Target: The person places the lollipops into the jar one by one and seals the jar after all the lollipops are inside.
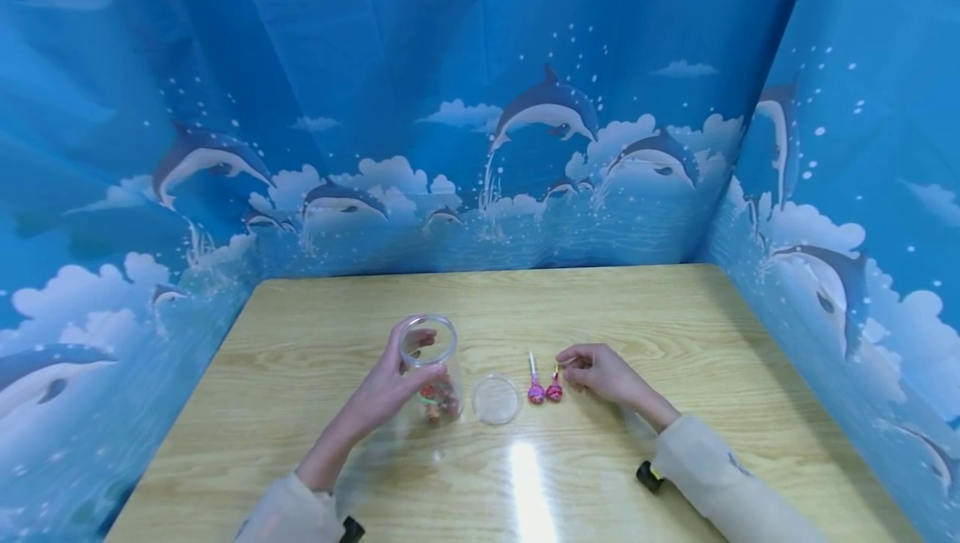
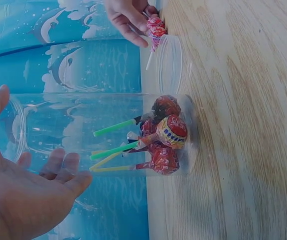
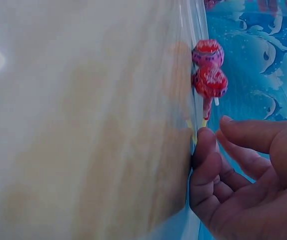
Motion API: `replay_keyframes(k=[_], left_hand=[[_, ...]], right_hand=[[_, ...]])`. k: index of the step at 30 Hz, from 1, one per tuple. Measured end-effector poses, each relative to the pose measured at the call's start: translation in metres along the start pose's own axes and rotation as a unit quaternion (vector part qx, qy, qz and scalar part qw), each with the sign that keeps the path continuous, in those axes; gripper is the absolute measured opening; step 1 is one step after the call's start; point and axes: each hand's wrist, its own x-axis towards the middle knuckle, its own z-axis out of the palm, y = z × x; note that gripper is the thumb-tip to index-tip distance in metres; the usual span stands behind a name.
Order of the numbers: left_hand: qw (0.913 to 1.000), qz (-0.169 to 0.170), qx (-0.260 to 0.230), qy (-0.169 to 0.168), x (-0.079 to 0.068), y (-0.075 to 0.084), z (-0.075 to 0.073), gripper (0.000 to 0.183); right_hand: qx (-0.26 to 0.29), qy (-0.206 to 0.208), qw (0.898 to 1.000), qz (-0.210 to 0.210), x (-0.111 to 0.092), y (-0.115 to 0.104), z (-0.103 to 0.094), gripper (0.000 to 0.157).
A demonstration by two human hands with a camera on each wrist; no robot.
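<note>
A clear plastic jar stands upright on the table with its mouth uncovered. My left hand holds it around the upper part, thumb on one side and fingers on the other. Several wrapped lollipops with green and yellow sticks lie at the jar's bottom. To the right of the round clear lid, a purple-pink lollipop and a red lollipop lie side by side. At the red one's yellow stick is my right hand, its fingertips close to the stick's end, thumb and forefinger slightly apart.
The wood-grain table reaches back to a blue curtain printed with dolphins, which also hangs along both sides. A bright light reflection falls on the tabletop near the front. Black straps with small devices sit at the sleeves.
</note>
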Motion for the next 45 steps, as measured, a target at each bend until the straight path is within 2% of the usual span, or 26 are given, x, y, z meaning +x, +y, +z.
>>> replay_keyframes(k=[7,15,23,29,32,36,41,45], left_hand=[[1.0,-0.003,-0.006,-0.002,0.0,0.0,0.001,0.078],[1.0,-0.006,-0.001,0.001,0.0,0.0,0.001,0.077],[1.0,-0.008,-0.001,0.003,0.0,0.001,0.002,0.077],[1.0,-0.006,0.005,0.004,0.0,0.001,0.001,0.077],[0.9999,-0.007,0.008,0.005,-0.001,0.001,0.001,0.077],[0.9999,-0.006,0.01,0.006,-0.001,0.0,0.001,0.078],[0.9999,-0.008,0.006,0.009,-0.001,-0.001,0.001,0.081],[0.9999,-0.01,0.004,0.009,-0.001,-0.001,0.001,0.081]], right_hand=[[-0.034,-0.015,0.999,-0.012,0.014,0.002,-0.002,0.027],[-0.097,-0.015,0.995,-0.008,0.019,0.0,0.001,0.019],[-0.122,-0.015,0.992,0.003,0.006,-0.002,-0.006,0.012],[-0.131,-0.014,0.991,-0.017,-0.004,0.004,-0.013,0.006],[-0.098,-0.017,0.995,-0.007,-0.01,0.007,-0.018,0.005],[-0.021,-0.02,0.999,0.035,-0.017,0.011,-0.025,0.007],[0.061,-0.014,0.996,0.056,-0.022,0.018,-0.03,0.019],[0.128,-0.013,0.99,0.058,-0.025,0.021,-0.032,0.026]])
